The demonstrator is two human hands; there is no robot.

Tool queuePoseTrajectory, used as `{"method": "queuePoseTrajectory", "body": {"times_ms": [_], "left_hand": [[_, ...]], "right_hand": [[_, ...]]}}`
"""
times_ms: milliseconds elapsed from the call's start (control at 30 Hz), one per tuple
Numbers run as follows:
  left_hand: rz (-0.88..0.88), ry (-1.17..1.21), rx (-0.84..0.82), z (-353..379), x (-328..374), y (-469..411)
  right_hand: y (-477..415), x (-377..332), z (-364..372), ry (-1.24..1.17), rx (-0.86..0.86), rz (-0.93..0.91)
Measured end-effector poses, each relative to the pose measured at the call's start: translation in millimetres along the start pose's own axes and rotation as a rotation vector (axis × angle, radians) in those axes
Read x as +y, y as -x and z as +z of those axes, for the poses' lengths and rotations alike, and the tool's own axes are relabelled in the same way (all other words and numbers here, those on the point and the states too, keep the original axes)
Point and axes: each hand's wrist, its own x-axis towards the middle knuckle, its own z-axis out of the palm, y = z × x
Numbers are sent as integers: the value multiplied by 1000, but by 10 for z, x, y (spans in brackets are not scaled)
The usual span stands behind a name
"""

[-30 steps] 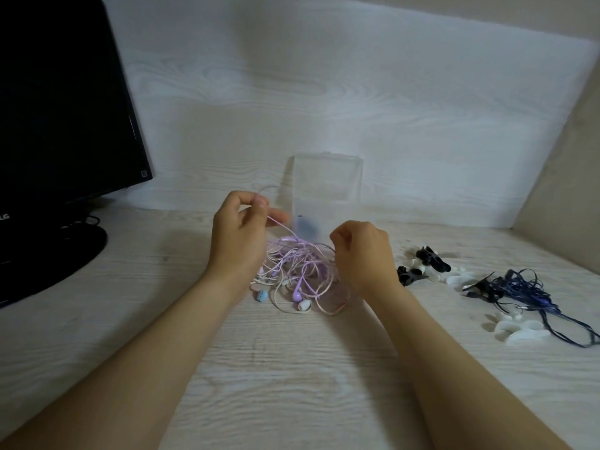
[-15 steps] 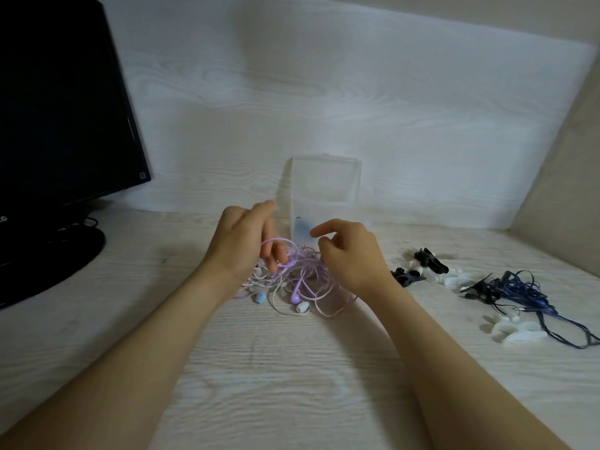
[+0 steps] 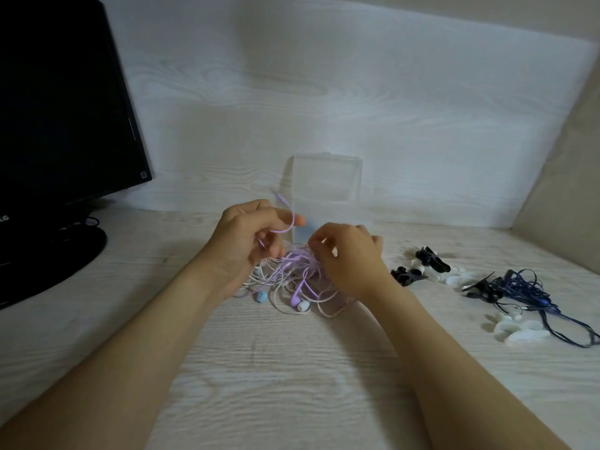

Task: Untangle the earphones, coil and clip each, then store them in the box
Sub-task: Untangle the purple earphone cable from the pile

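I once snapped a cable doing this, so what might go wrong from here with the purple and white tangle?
Pulling may tighten knots or strain thin wires: the left hand pinches a purple cord looped above the tangle while the right hand pinches into it.
The clear box stands close behind both hands, so a sharp tug might knock it over.

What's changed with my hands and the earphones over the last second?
The left hand dipped into the tangle, then rose again gripping a purple cord whose end pokes up above it. The right hand stayed on the tangle, now pinching strands. The box, the clips and the dark blue earphones have not moved.
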Motion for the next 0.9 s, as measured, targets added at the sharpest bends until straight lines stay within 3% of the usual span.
{"method": "queuePoseTrajectory", "body": {"times_ms": [133, 233, 467, 667, 900], "left_hand": [[-11, 1, -60, -21, 2, 20], [-20, -140, -39, -34, -38, -7], [122, -508, 24, 37, -261, -39], [277, -858, -48, 64, -433, -6], [352, -1047, 128, 29, -416, -28]], "right_hand": [[-42, -7, -27, -133, 188, 100], [-56, -12, -67, -382, 297, 130], [-26, -126, -190, -807, 323, 94], [0, -189, -288, -995, 339, 143], [9, -153, -287, -939, 511, 40]]}}
